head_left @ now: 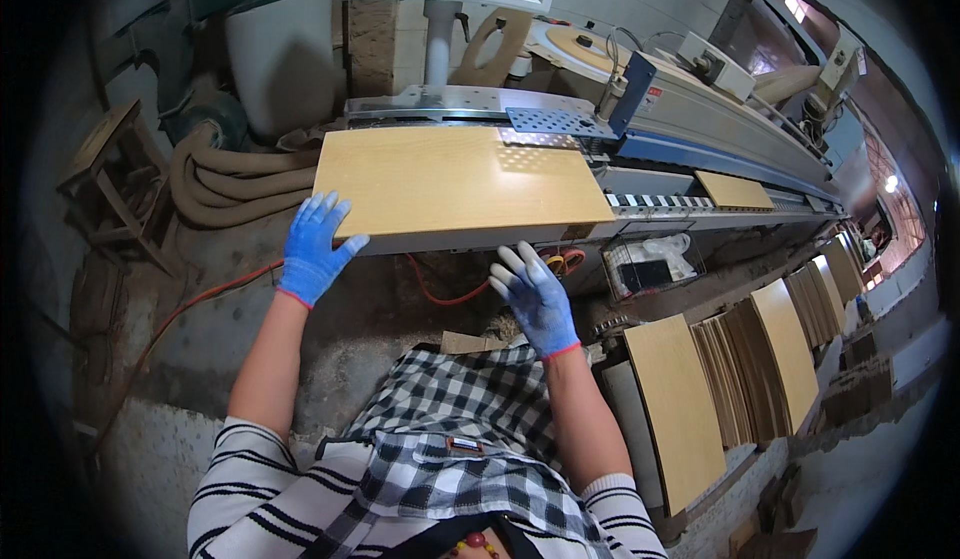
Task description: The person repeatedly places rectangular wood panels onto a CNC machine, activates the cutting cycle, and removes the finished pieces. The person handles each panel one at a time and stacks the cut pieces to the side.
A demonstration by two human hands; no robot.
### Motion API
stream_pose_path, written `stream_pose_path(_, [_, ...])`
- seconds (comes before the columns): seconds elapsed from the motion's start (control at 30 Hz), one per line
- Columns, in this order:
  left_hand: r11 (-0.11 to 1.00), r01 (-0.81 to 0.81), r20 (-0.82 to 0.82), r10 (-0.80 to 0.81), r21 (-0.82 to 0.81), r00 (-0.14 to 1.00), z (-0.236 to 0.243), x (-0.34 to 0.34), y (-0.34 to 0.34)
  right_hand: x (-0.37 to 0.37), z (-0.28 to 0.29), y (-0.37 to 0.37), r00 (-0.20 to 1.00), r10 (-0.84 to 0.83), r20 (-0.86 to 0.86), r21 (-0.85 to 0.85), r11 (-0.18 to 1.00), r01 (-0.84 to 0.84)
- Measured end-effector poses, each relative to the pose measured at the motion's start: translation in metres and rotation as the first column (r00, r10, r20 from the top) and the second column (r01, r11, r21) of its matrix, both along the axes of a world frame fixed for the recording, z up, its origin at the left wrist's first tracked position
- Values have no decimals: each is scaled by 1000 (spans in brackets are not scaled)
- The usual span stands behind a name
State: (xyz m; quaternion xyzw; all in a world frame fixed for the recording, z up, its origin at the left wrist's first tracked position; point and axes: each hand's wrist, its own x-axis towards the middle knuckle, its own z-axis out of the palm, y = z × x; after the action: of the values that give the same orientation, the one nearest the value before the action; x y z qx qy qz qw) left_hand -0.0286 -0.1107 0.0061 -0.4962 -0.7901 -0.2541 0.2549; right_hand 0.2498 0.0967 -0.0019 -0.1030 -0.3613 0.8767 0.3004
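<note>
Both gloved hands at the near edge of a wood panel on the machine bed

The left hand [312,251] in its blue glove is spread wide, fingers resting on the near left corner of the light wood panel [455,181], which lies flat on the machine table [600,227] just ahead of both hands. The right hand [537,299] is also open, fingers fanned, hovering just below the panel's near edge and holding nothing. Between the hands there's open floor with an orange cable [440,294] looping across it. Off to the right hand's side, a row of similar boards [745,369] leans on edge. A smaller board [735,191] sits further along the conveyor, well past the right hand.
</note>
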Motion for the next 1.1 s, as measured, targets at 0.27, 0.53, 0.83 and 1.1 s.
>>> stream_pose_path(0.27, [996,-58,99,64,-63,993,3,-25,30,116,-69,-11,660,-506,556,730,676,-97])
stream_pose_path(0.53, [977,-187,28,191,-106,981,-3,-29,20,122,-95,-35,601,-750,275,961,224,-159])
stream_pose_path(0.83, [998,-52,308,40,31,950,-10,-43,-4,127,-104,-34,594,-756,276,960,241,-139])
stream_pose_path(1.1, [1000,-17,348,7,25,937,-5,-47,-6,128,-104,-33,587,-753,297,953,268,-139])
